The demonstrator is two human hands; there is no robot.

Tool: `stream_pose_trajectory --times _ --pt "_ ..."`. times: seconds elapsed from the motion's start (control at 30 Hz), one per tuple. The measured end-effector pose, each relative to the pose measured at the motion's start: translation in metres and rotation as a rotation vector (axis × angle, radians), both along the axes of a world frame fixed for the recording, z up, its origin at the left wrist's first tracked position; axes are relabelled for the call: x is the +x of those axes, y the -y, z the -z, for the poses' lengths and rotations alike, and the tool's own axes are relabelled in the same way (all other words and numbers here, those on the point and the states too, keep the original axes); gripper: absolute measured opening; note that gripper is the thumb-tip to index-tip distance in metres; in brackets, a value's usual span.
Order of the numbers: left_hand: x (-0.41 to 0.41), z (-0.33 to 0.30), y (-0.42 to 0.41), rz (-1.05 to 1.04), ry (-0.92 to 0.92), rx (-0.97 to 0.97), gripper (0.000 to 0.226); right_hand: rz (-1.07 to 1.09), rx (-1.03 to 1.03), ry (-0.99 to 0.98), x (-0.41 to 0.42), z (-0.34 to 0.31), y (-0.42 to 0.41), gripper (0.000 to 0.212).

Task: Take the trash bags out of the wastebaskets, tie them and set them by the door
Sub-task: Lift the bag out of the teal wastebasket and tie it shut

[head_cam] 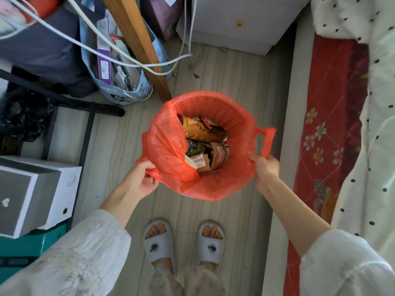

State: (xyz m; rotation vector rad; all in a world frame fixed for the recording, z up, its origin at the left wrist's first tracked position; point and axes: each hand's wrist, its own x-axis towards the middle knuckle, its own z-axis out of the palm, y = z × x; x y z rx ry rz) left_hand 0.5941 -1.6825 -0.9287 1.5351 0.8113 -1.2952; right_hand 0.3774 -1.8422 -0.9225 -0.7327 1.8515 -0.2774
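A red plastic trash bag [166,150] lines a round wastebasket on the floor in front of my feet, its edge folded over the rim. Inside lie cardboard packs and wrappers [205,144]. My left hand [142,178] is closed on the bag's left edge. My right hand [265,167] grips the bag's right side just below its loop handle [267,137]. The wastebasket itself is almost wholly hidden under the bag; only its ribbed wall shows through the plastic at the far side.
A wooden leg [139,43] and a blue bag of clutter [119,67] stand behind the basket, with white cables hanging across. Boxes [36,193] are stacked at the left. A bed with a red sheet [329,124] runs along the right. My slippered feet [183,242] stand close.
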Motion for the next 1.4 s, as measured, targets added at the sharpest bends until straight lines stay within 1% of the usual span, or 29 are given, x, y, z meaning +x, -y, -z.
stream_pose_trajectory --times 0.03,0.07,0.1,0.17,0.23,0.33,0.4,0.43,0.47,0.57,0.6,0.63,0.7,0.73,0.77,0.83,0.9,0.97,1.0,1.07,1.1,1.2,1.3,1.33,1.4 --pt "0.001 0.000 -0.001 0.005 0.031 -0.009 0.030 -0.023 -0.021 -0.039 0.002 -0.003 0.002 0.016" --pt "0.002 -0.002 -0.001 -0.001 0.075 -0.010 0.030 -0.052 -0.061 -0.070 0.004 -0.006 0.005 0.010" --pt "0.003 -0.004 -0.002 -0.004 0.135 -0.001 0.031 -0.086 -0.110 -0.094 0.006 -0.009 0.007 0.010" --pt "0.006 -0.012 -0.002 0.013 0.273 0.023 0.031 -0.153 -0.190 -0.109 0.012 -0.020 0.011 0.018" --pt "0.011 -0.020 -0.002 0.055 0.403 0.040 0.030 -0.182 -0.226 -0.095 0.016 -0.035 0.015 0.022" --pt "0.023 -0.037 -0.002 0.171 0.600 0.023 0.039 -0.106 -0.217 0.076 0.022 -0.065 0.022 0.008" --pt "0.025 -0.055 0.002 0.269 0.689 -0.023 0.043 0.005 -0.190 0.240 0.026 -0.085 0.027 0.013" --pt "0.025 -0.068 0.007 0.286 0.693 -0.059 0.042 0.031 -0.172 0.303 0.029 -0.095 0.027 0.014" --pt "0.024 -0.082 0.012 0.279 0.655 -0.116 0.038 0.005 -0.145 0.328 0.031 -0.104 0.027 0.015" --pt "0.020 -0.119 0.027 0.214 0.382 -0.292 0.022 -0.177 -0.025 0.282 0.033 -0.121 0.024 0.021" --pt "0.019 -0.129 0.031 0.265 0.318 -0.308 0.017 -0.213 0.008 0.258 0.033 -0.125 0.023 0.024" --pt "0.020 -0.137 0.033 0.370 0.295 -0.312 0.014 -0.227 0.020 0.241 0.033 -0.129 0.023 0.025" --pt "0.022 -0.150 0.039 0.635 0.352 -0.316 0.014 -0.224 0.002 0.250 0.033 -0.138 0.025 0.020" --pt "0.021 -0.158 0.044 0.714 0.399 -0.329 0.015 -0.221 -0.013 0.273 0.034 -0.143 0.026 0.020" --pt "0.020 -0.166 0.049 0.744 0.435 -0.349 0.016 -0.216 -0.022 0.303 0.035 -0.148 0.028 0.022" --pt "0.017 -0.182 0.059 0.719 0.508 -0.389 0.017 -0.203 -0.033 0.352 0.037 -0.156 0.029 0.024" --pt "0.013 -0.191 0.064 0.651 0.563 -0.422 0.018 -0.210 -0.049 0.358 0.037 -0.159 0.029 0.023" --pt "0.007 -0.195 0.063 0.637 0.535 -0.455 0.022 -0.193 -0.066 0.371 0.035 -0.160 0.028 0.023" --pt "0.004 -0.197 0.063 0.679 0.508 -0.459 0.023 -0.180 -0.075 0.382 0.033 -0.159 0.027 0.022" --pt "-0.001 -0.201 0.063 0.729 0.457 -0.438 0.019 -0.174 -0.089 0.378 0.031 -0.159 0.025 0.023" --pt "-0.002 -0.204 0.064 0.713 0.461 -0.421 0.016 -0.183 -0.090 0.358 0.031 -0.159 0.024 0.024" --pt "0.000 -0.216 0.069 0.666 0.593 -0.401 0.015 -0.228 -0.065 0.284 0.031 -0.158 0.022 0.024" --pt "-0.010 -0.235 0.069 0.768 0.609 -0.439 0.017 -0.228 -0.044 0.254 0.026 -0.166 0.025 0.010" --pt "-0.014 -0.240 0.067 0.815 0.603 -0.451 0.019 -0.232 -0.052 0.256 0.025 -0.170 0.026 0.010" --pt "-0.020 -0.249 0.065 0.871 0.624 -0.467 0.017 -0.255 -0.089 0.269 0.022 -0.182 0.026 0.017"
